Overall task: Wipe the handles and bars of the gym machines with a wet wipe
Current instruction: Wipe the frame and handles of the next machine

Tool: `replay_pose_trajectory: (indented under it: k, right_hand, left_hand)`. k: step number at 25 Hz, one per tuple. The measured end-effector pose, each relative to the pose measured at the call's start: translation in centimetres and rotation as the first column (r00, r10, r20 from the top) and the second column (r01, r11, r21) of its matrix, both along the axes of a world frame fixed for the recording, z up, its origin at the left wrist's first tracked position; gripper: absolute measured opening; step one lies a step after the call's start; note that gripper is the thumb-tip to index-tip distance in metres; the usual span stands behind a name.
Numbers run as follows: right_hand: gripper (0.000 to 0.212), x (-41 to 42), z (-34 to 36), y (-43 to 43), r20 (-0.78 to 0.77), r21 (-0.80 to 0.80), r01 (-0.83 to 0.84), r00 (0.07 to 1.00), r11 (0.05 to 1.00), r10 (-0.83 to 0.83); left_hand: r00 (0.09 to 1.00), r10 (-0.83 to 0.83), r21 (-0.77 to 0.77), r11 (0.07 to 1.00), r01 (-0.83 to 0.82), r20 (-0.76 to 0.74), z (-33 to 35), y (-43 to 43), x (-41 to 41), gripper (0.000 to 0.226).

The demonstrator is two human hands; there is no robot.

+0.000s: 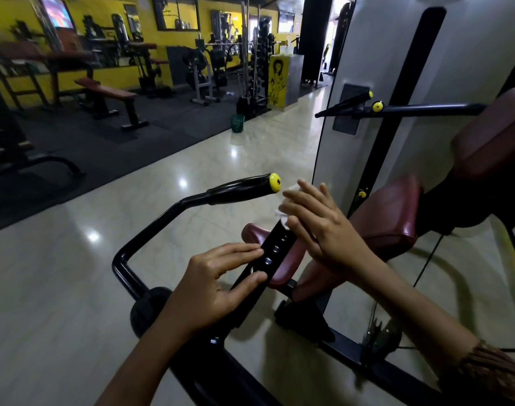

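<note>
A black flat bar with several round holes (275,249) rises in front of me on a gym machine. My left hand (218,284) rests on its lower part, thumb and straight fingers touching its edge. My right hand (320,222) presses a white wet wipe (282,213) against the bar's upper end with flat fingers. To the left a black curved handle (238,189) with a yellow end cap (274,182) sticks out. Two more black handles with yellow caps (378,106) stand farther back on the right.
Maroon pads (392,212) sit behind the bar, beside a grey weight-stack cover (367,48). The floor is pale glossy tile (74,273). Benches (106,95), racks and a green bin (237,123) stand on black mats at the back left, by yellow walls.
</note>
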State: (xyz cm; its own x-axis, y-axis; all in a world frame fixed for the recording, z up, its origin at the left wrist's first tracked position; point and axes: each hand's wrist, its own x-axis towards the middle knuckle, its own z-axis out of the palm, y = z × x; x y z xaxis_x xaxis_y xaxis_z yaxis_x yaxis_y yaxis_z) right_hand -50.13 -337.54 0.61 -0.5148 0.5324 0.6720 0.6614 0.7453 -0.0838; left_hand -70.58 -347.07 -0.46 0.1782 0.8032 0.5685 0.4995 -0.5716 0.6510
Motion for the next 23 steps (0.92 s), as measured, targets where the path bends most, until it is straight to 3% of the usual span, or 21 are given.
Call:
replay_pose_trajectory:
  k: [6, 10, 16, 20, 23]
  right_hand:
    - [0.044, -1.8, -6.1, -4.2, -0.391, -0.083, -0.222, 0.904, 0.972, 0.173]
    - [0.051, -2.4, -4.1, -2.9, -0.589, -0.295, -0.116, 0.804, 0.949, -0.084]
    - [0.047, -4.1, -7.2, -7.7, -0.679, -0.256, -0.259, 0.734, 0.931, 0.018]
    - [0.048, -3.5, -4.0, -4.5, -0.732, -0.347, -0.231, 0.672, 0.909, -0.109]
    - [0.043, -2.9, -4.2, -4.9, -0.61, -0.219, -0.17, 0.792, 0.961, 0.0]
  left_hand:
    - [1.0, -0.001, 0.014, 1.0, 0.002, -0.011, 0.0, 0.0, 0.1, 0.034]
    - [1.0, 0.002, 0.005, 1.0, -0.002, 0.0, -0.1, 0.1, 0.0, 0.034]
    - [1.0, 0.01, 0.011, 1.0, -0.01, -0.012, -0.1, 0.1, 0.1, 0.033]
    - [1.0, 0.012, 0.016, 1.0, -0.012, -0.011, -0.1, 0.2, 0.0, 0.033]
    - [1.0, 0.011, 0.019, 1.0, -0.011, -0.004, -0.1, 0.1, 0.1, 0.033]
